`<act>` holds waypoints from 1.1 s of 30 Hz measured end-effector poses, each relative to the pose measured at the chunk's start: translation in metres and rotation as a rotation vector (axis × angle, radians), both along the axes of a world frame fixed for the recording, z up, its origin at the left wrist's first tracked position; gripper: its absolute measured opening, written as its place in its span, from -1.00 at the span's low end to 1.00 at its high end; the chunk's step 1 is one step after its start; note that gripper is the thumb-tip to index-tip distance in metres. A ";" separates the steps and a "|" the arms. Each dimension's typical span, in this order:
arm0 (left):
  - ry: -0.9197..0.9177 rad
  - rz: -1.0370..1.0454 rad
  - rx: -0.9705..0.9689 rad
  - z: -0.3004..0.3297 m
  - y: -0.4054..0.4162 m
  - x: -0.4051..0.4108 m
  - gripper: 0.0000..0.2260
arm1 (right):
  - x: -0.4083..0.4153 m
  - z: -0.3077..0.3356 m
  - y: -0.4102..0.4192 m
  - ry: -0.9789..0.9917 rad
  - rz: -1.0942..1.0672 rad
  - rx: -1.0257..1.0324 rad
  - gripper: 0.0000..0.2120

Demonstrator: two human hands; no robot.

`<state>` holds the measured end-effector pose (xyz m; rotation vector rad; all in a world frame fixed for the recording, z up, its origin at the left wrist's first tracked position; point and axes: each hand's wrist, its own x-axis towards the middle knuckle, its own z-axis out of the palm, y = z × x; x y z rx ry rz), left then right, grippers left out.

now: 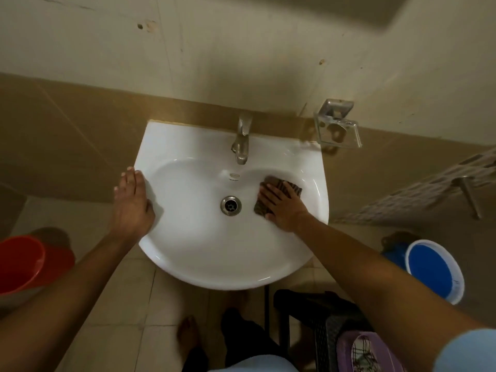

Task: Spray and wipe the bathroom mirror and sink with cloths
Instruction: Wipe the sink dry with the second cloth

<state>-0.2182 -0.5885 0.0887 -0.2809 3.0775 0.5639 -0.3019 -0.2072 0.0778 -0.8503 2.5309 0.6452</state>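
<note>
A white wall-mounted sink (204, 267) fills the middle of the head view, with a metal tap (241, 142) at its back and a steel drain (230, 205) in the bowl. My right hand (284, 208) presses flat on a brown striped cloth (291, 187) against the right inner slope of the bowl, just right of the drain. My left hand (131, 202) rests on the sink's left rim, fingers together, holding nothing. The mirror is a blurred strip at the top edge (322, 6).
A clear soap holder (338, 130) hangs on the wall right of the tap. A red bucket (24, 264) stands on the floor at left, a blue one (432, 269) at right. A dark stool (316, 312) with a purple basket (367, 353) stands below right.
</note>
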 end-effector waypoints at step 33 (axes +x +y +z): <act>-0.006 0.012 0.096 0.007 0.000 0.004 -0.40 | 0.130 0.016 -0.189 -0.592 -0.630 -0.529 -0.39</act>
